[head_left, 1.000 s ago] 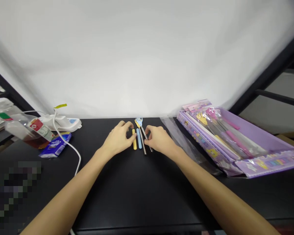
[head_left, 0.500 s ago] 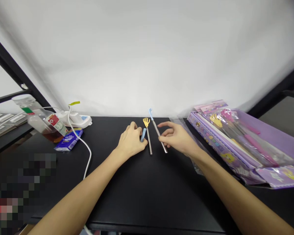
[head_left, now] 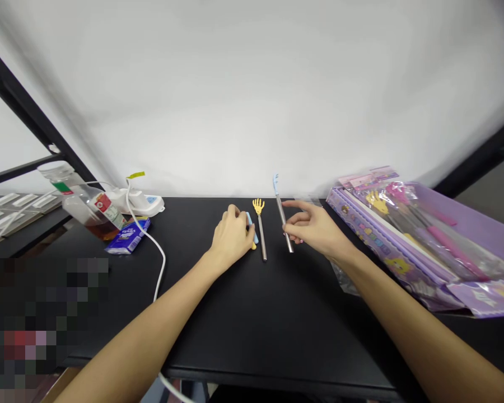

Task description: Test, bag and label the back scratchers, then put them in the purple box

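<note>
Head view: the left hand is curled closed over a pale blue plastic stick, the right hand is narrowly parted, grip unclear, at a blue-tipped steel back scratcher, and a yellow-clawed steel back scratcher lies between them on a black table.

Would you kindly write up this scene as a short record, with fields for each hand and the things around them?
Left hand: curled over a blue tube, yellow tube showing beside it
Right hand: at the steel shaft of a blue back scratcher, contact unclear
Between hands: yellow back scratcher, lying flat
Surface: black table
Far left: bottle, power strip, snack packet, white cable
Far right: purple package
</note>
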`<move>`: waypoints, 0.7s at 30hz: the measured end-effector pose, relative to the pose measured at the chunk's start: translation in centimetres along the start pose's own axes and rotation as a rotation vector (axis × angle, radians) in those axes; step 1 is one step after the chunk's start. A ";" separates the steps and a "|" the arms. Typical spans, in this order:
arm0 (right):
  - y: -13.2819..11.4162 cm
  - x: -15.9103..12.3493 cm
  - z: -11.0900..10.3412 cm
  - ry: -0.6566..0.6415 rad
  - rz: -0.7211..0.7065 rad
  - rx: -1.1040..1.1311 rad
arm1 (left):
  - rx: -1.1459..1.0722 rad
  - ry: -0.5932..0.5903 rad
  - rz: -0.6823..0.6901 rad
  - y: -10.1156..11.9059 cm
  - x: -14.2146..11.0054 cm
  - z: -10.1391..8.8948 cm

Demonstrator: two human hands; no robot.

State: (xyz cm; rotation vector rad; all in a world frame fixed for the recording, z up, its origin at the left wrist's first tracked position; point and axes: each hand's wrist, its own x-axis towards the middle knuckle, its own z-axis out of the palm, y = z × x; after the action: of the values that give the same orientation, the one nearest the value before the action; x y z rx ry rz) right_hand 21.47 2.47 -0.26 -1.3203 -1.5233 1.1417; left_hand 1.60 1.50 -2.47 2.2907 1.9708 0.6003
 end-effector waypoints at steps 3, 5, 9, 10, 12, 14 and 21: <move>0.3 0.1 0.1 -0.014 0.006 -0.002 | 0.040 0.032 -0.002 0.2 -0.1 0.0; 0.4 0.1 0.2 -0.009 0.021 0.000 | 0.062 0.034 -0.002 0.3 -0.2 -0.1; 0.3 0.1 0.6 0.013 0.111 -0.029 | 0.084 0.002 -0.011 0.6 -0.3 -0.4; 0.2 0.0 0.7 0.007 0.137 -0.041 | 0.083 -0.010 -0.012 0.6 -0.3 -0.4; 0.1 -0.1 0.9 -0.015 0.154 -0.070 | 0.071 -0.034 -0.009 0.6 -0.2 -0.5; 0.2 -0.2 1.0 -0.039 0.130 -0.100 | 0.036 -0.048 -0.008 0.5 -0.2 -0.4; 0.3 0.1 0.3 -0.106 0.056 -0.023 | -0.306 -0.030 -0.009 -0.1 0.3 0.4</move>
State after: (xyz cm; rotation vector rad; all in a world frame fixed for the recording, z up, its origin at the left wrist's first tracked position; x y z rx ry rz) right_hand 21.22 2.50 -0.62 -1.3443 -1.5887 1.2500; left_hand 1.72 1.89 -2.81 2.0924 1.7349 0.7993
